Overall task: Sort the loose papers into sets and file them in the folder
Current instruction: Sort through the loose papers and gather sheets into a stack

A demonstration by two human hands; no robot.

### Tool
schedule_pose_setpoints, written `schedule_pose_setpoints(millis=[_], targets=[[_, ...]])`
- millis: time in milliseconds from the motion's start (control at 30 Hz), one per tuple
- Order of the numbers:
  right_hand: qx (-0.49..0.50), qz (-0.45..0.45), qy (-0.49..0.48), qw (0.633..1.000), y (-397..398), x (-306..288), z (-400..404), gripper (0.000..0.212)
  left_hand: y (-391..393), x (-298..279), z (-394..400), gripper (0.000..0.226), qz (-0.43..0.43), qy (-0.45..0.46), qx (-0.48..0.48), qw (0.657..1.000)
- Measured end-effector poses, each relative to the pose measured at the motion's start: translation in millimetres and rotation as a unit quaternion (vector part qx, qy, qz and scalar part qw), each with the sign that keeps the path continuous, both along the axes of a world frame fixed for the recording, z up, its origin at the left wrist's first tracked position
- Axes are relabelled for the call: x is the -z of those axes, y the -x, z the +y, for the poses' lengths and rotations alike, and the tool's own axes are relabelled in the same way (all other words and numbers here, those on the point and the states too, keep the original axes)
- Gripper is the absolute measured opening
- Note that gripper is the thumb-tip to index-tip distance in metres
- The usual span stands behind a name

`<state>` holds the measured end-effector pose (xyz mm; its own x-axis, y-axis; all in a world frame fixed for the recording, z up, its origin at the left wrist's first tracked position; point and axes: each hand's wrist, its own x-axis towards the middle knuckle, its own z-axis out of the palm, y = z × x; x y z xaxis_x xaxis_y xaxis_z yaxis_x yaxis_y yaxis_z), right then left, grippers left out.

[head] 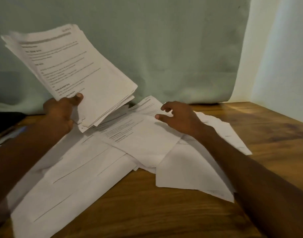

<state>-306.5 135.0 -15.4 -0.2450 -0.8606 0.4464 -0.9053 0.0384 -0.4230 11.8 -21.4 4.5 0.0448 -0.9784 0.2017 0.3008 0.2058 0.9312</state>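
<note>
The left hand (pixel 61 112) grips a thick stack of papers (pixel 75 66) by its lower edge, thumb on top, tilted up above the bench (pixel 164 212). The right hand (pixel 180 117) hovers with fingers loosely spread, touching the top loose sheet (pixel 138 134) of the scattered pile just below it. This looks like the gathering step; next, that sheet needs pinching and adding to the stack. No folder is clearly visible.

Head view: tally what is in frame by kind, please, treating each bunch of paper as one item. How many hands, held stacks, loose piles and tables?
Hands: 2, the left hand gripping and the right hand over the pile
Held stack of papers: 1
Loose pile of papers on the table: 1
Wooden table: 1
Total: 5
</note>
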Motion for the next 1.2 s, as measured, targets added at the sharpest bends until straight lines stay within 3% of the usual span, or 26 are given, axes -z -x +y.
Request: schedule_pose_setpoints(millis=[100, 200, 300, 400, 567, 667, 800, 1101, 1201], targets=[[-0.006, 0.045, -0.095, 0.994, -29, 13, -8, 0.083, -32, 19, -8, 0.087, -0.022, -0.023, -0.062, 0.998], [0.016, 0.066, -0.154, 0.986, -39, 20, -13, 0.094, -61, 37, -21, 0.069, 0.002, -0.036, -0.082, 0.996], [0.039, 0.026, -0.108, 0.993, -40, 21, -18, 0.079, -68, 31, -16, 0.053, 0.025, -0.046, -0.104, 0.993], [0.073, -0.072, -0.005, 0.995, -36, 23, -23, 0.038, -68, 28, -19, 0.045, 0.015, -0.021, -0.116, 0.993], [0.024, -0.290, 0.116, 0.950, -25, 20, -25, 0.009, -64, 35, -28, 0.050, 0.025, -0.014, -0.092, 0.995], [0.000, -0.361, 0.120, 0.925, -22, 22, -24, 0.006, -59, 31, -26, 0.041, 0.048, -0.009, -0.070, 0.996], [-0.023, -0.437, 0.109, 0.893, -27, 19, -19, 0.006, -56, 25, -20, 0.046, 0.087, -0.003, -0.046, 0.995], [0.005, -0.425, 0.104, 0.899, -24, 18, -20, 0.009, -57, 22, -19, 0.048, 0.106, 0.020, -0.044, 0.993], [0.044, -0.415, 0.136, 0.899, -20, 20, -23, 0.015, -54, 17, -13, 0.048, 0.099, 0.031, 0.026, 0.994]])
